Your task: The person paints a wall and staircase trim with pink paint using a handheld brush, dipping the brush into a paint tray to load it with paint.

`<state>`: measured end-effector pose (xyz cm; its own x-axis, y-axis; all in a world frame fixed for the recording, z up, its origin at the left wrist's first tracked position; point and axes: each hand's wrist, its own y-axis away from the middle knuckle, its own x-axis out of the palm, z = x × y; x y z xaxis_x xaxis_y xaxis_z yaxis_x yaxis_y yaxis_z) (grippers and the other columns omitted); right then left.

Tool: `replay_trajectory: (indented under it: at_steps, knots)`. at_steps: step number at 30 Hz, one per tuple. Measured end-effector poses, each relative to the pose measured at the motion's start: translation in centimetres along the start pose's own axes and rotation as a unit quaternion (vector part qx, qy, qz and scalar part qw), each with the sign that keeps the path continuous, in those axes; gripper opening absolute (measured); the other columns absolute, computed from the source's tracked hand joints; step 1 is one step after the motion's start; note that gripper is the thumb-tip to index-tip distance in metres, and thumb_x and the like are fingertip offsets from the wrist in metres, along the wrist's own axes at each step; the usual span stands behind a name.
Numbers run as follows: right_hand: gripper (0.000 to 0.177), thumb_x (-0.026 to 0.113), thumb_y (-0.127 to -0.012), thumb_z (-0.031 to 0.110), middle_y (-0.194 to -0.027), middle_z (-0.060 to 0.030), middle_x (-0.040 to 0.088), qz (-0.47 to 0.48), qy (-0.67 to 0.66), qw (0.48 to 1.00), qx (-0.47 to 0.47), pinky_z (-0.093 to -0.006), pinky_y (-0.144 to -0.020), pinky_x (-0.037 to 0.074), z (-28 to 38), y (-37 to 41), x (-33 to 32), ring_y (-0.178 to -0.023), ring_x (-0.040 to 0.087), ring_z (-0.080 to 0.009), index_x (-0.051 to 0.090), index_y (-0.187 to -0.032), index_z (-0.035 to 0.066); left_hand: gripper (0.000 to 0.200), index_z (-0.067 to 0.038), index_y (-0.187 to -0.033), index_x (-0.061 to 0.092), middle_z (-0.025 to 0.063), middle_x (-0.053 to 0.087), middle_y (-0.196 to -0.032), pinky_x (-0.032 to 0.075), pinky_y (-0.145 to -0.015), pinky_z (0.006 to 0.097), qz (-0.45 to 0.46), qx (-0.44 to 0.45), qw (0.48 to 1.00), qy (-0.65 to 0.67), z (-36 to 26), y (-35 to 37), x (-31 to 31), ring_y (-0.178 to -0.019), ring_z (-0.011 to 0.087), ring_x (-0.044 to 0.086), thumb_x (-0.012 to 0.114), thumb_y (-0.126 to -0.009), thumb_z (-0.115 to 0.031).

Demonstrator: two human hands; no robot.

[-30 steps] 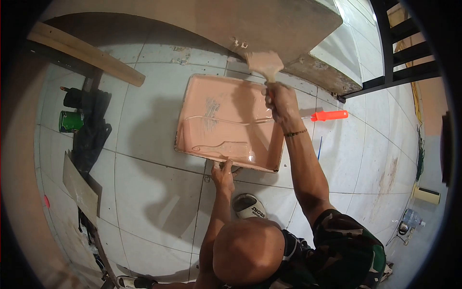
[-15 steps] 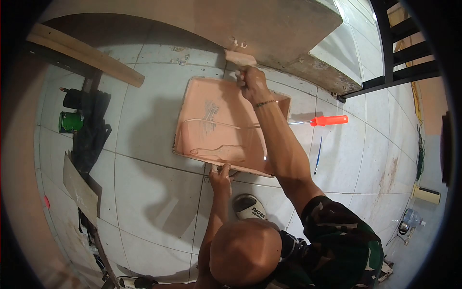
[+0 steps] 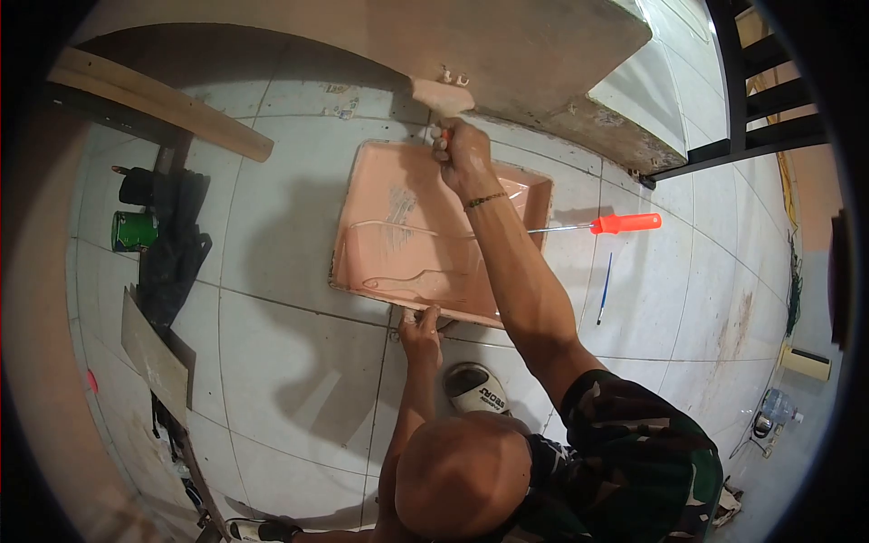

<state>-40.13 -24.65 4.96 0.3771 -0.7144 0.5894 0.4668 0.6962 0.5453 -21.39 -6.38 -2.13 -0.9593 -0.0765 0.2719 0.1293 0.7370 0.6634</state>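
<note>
The right hand (image 3: 466, 152) is closed around a wide, flat paintbrush coated in pale pink paint (image 3: 441, 94), beyond the 12 o'clock rim of a rectangular, pink-coated paint tray (image 3: 385, 172). The left hand (image 3: 421, 333) grips the tray's rim at 6 o'clock, and a thin metal rod with a bright orange handle (image 3: 626, 223) lies across it, the handle jutting out at 3 o'clock.

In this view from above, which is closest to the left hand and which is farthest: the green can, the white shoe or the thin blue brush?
From the left hand, as the head view shows it:
1. White shoe, just behind it, slightly right.
2. Thin blue brush, on the floor, right of the tray.
3. Green can, far left.
</note>
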Motion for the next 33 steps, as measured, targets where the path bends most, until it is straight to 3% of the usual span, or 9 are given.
replay_trajectory:
  at_steps: [8, 10, 12, 16, 19, 23, 26, 31, 33]
  knots:
    - [0.009, 0.049, -0.082, 0.009, -0.059, -0.0041, 0.050, 0.024, 0.059, 0.990, -0.125, -0.0216, -0.034, 0.028, 1.3, 4.7, -3.5, -0.040, 0.040, -0.0082, 0.051, -0.081, 0.000, 0.021, -0.004, -0.095, 0.048, 0.0042, 0.052, -0.087, 0.037, -0.048, 0.0230, -0.024, -0.016, 0.996, -0.085, 0.5, -0.6, -1.1, -0.070, 0.0107, 0.051, 0.059, -0.080, -0.014]
    - [0.009, 0.050, -0.082, 0.009, -0.059, -0.0038, 0.051, 0.024, 0.067, 0.985, -0.154, -0.0212, -0.033, 0.028, 2.2, 5.7, -4.5, -0.038, 0.040, -0.0078, 0.052, -0.083, 0.000, 0.021, -0.002, -0.097, 0.047, 0.0052, 0.052, -0.086, 0.045, -0.051, 0.0247, -0.015, -0.015, 0.997, -0.076, -0.4, -0.1, -0.7, -0.070, 0.0111, 0.052, 0.057, -0.080, -0.010]
    - [0.017, 0.049, -0.082, 0.010, -0.061, -0.0050, 0.051, -0.022, 0.150, 0.977, -0.150, -0.0191, -0.034, 0.027, 2.5, 6.8, -5.3, -0.039, 0.038, -0.0075, 0.053, -0.093, -0.003, 0.022, -0.001, -0.098, 0.046, 0.0061, 0.053, -0.086, 0.050, -0.055, 0.0271, -0.010, -0.019, 1.000, -0.021, -0.9, 0.3, 0.0, -0.071, 0.0118, 0.053, 0.056, -0.080, -0.008]
    - [0.017, 0.049, -0.081, 0.010, -0.061, -0.0052, 0.051, -0.023, 0.282, 0.954, -0.101, -0.0194, -0.035, 0.027, 2.4, 6.7, -5.6, -0.041, 0.039, -0.0078, 0.055, -0.088, -0.004, 0.024, 0.001, -0.101, 0.042, 0.0086, 0.052, -0.087, 0.057, -0.068, 0.0351, 0.019, -0.020, 0.999, 0.032, -0.7, 0.1, -0.3, -0.076, 0.0142, 0.055, 0.053, -0.080, -0.002]
    - [0.017, 0.051, -0.080, 0.011, -0.061, -0.0047, 0.051, -0.038, 0.339, 0.934, -0.105, -0.0208, -0.037, 0.028, 1.5, 4.5, -5.8, -0.042, 0.040, -0.0086, 0.056, -0.084, -0.004, 0.029, 0.003, -0.106, 0.041, 0.0102, 0.053, -0.091, 0.057, -0.065, 0.0342, 0.016, -0.023, 1.000, 0.007, -0.3, -0.3, -0.4, -0.081, 0.0159, 0.056, 0.053, -0.081, -0.002]
    - [0.017, 0.051, -0.080, 0.012, -0.061, -0.0040, 0.050, -0.014, 0.259, 0.965, -0.049, -0.0221, -0.039, 0.029, 1.4, 2.6, -5.6, -0.044, 0.040, -0.0092, 0.056, -0.081, -0.004, 0.032, 0.003, -0.110, 0.040, 0.0105, 0.053, -0.092, 0.058, -0.066, 0.0337, 0.034, -0.012, 0.999, 0.018, -0.9, 0.2, -0.2, -0.082, 0.0165, 0.056, 0.053, -0.080, -0.002]
    - [0.019, 0.052, -0.077, 0.014, -0.058, -0.0067, 0.054, 0.011, 0.361, 0.926, -0.108, -0.0270, -0.039, 0.035, 1.0, 1.6, -5.9, -0.043, 0.046, -0.0122, 0.058, -0.079, -0.004, 0.034, 0.001, -0.112, 0.040, 0.0095, 0.052, -0.093, 0.058, -0.067, 0.0341, 0.033, -0.020, 0.999, 0.021, -1.1, 0.4, -0.3, -0.082, 0.0166, 0.055, 0.052, -0.080, -0.001]
    - [0.028, 0.050, -0.073, 0.022, -0.062, -0.0176, 0.058, -0.010, 0.598, 0.766, -0.237, -0.0374, -0.059, 0.045, 1.3, 1.5, -7.4, -0.058, 0.057, -0.0284, 0.060, -0.081, -0.003, 0.023, -0.005, -0.102, 0.045, 0.0054, 0.051, -0.088, 0.057, -0.066, 0.0360, 0.022, -0.026, 0.999, 0.005, -0.9, 0.1, -0.2, -0.078, 0.0144, 0.055, 0.052, -0.081, -0.005]
    - [0.029, 0.050, -0.072, 0.023, -0.063, -0.0194, 0.058, -0.008, 0.605, 0.757, -0.245, -0.0380, -0.060, 0.045, 1.6, 1.5, -7.3, -0.059, 0.058, -0.0310, 0.061, -0.082, -0.003, 0.023, -0.004, -0.102, 0.045, 0.0056, 0.051, -0.089, 0.057, -0.067, 0.0366, 0.036, -0.026, 0.999, 0.019, -0.5, -0.1, -0.6, -0.079, 0.0149, 0.055, 0.052, -0.081, -0.005]
